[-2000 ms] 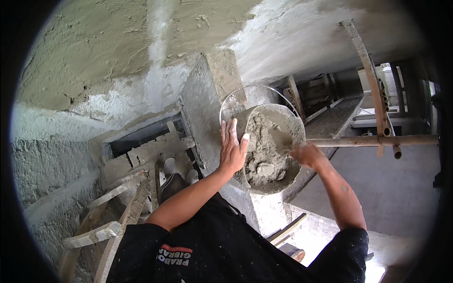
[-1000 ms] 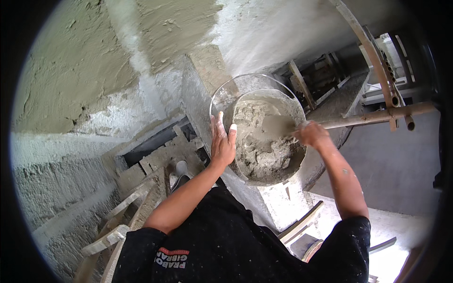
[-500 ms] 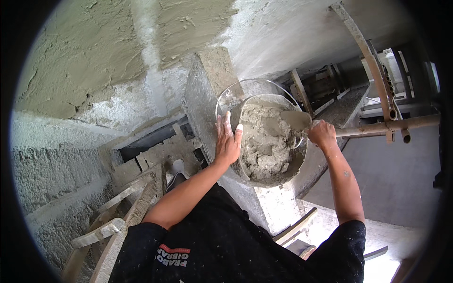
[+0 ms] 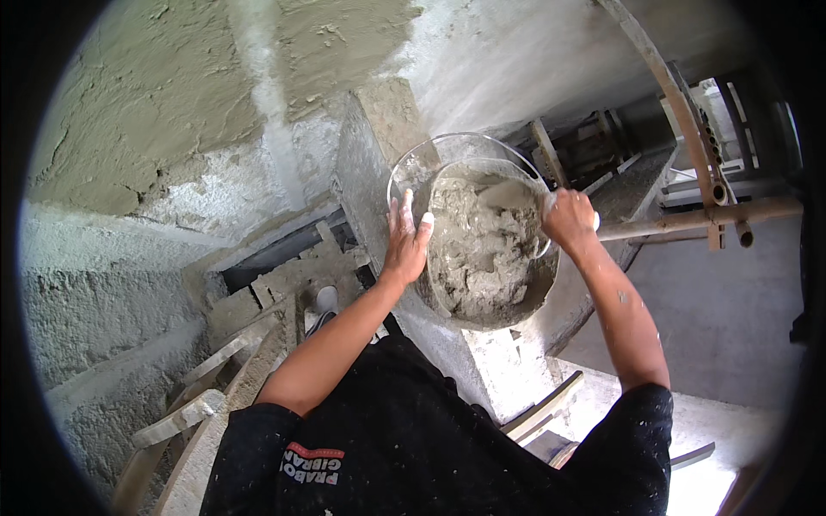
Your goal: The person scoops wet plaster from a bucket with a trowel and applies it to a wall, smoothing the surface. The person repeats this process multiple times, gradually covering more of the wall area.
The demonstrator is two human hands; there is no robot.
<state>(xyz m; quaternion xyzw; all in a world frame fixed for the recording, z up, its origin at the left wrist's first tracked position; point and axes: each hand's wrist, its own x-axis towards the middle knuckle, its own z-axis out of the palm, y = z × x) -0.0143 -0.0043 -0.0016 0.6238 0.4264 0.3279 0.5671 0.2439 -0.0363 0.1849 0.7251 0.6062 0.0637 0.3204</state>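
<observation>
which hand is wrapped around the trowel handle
The right hand, closed in a fist on the trowel at the bucket's right side. The left hand instead lies open at the bucket's left side, fingers extended.

Clear way in from above over near half of mortar (image 4: pixel 477 271), between the forearms. Left hand (image 4: pixel 406 245) blocks bucket's (image 4: pixel 545 297) left side; right hand (image 4: pixel 570 219) and trowel (image 4: pixel 509 194) block far right. Wire handle (image 4: pixel 465 134) loops past far rim, in the way there. Bamboo pole (image 4: pixel 688 222) obstructs just beyond right hand.
</observation>
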